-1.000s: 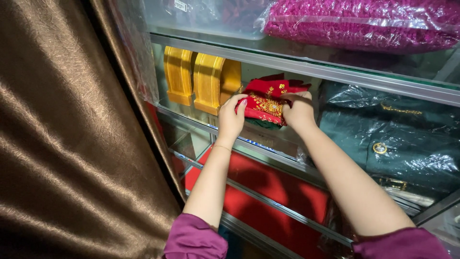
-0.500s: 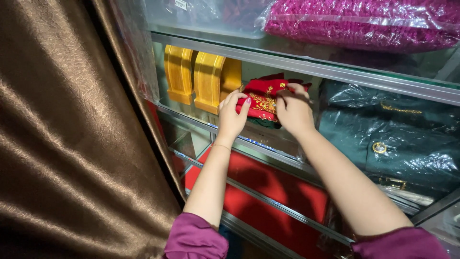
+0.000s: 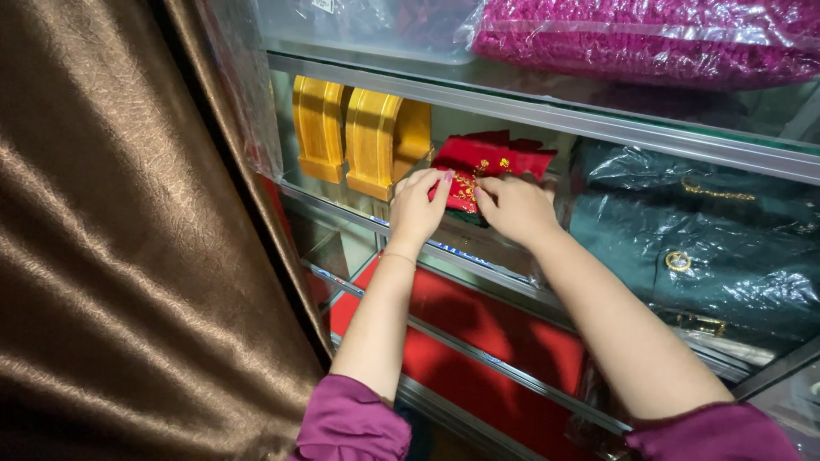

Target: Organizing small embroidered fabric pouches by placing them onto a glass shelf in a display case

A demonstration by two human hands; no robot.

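head view, looking down, close to shelves [image 3: 547,115]

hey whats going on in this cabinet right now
A person in purple sleeves has both hands on a folded red cloth with gold embroidery lying on a glass shelf. The left hand rests on its left edge, and the right hand presses on its front. Two golden stands sit to the left of it, and dark green bundles wrapped in plastic to the right. A brown curtain hangs at the side.

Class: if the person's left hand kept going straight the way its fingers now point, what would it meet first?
The left hand points into the shelf and up to the right, already touching the red embroidered cloth bundle. That bundle comes first; what lies behind it is unclear.
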